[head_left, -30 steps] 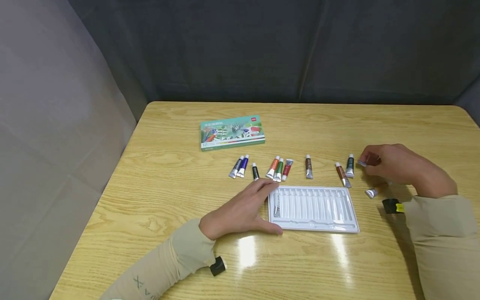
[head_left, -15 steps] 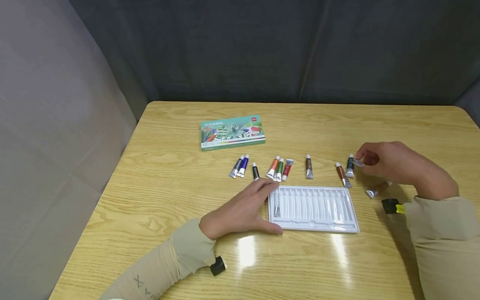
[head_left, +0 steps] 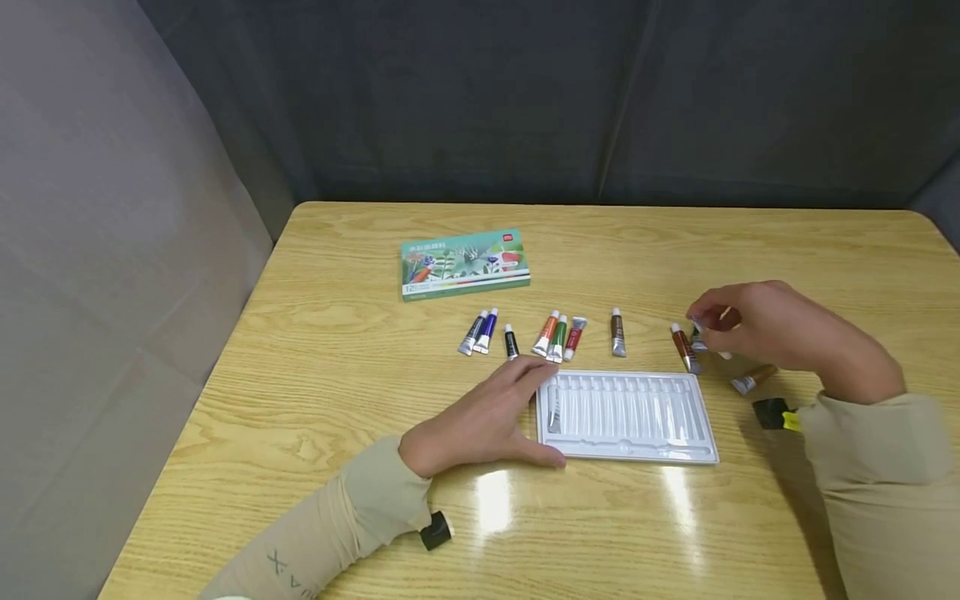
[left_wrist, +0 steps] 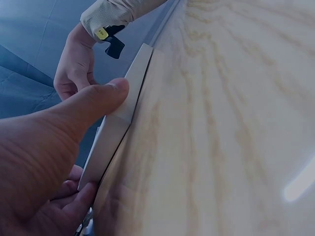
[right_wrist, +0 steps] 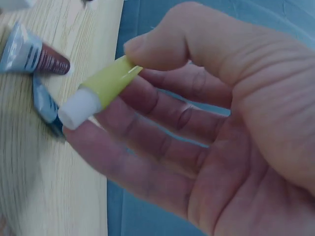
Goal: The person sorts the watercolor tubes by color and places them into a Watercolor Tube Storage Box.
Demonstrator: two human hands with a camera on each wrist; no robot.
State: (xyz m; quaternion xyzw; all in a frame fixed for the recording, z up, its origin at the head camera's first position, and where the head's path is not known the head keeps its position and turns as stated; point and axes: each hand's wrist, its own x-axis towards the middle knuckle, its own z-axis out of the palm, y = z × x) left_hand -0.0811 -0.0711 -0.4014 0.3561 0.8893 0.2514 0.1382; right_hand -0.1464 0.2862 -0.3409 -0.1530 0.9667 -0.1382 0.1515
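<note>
My right hand (head_left: 783,329) pinches a small yellow paint tube (right_wrist: 112,82) between thumb and fingers, its white cap pointing away from the palm in the right wrist view. In the head view this hand hovers over a dark green tube (head_left: 698,340), partly hiding it; a reddish-brown tube (head_left: 685,346) lies beside that. With thumb at the front edge and fingers at the back edge, my left hand (head_left: 480,421) holds the left end of a white plastic tray (head_left: 600,454). A single tube (head_left: 554,408) sits in the tray's leftmost slot.
Several more paint tubes lie behind the tray, among them an orange tube (head_left: 546,333), a black tube (head_left: 512,342) and a dark brown tube (head_left: 617,333). An ochre tube (head_left: 756,379) rests right of the tray. Farther back lies a green printed box (head_left: 465,265).
My right hand has moved left with the yellow tube, from right of the dark green tube to over it. The left hand and tray have stayed put.
</note>
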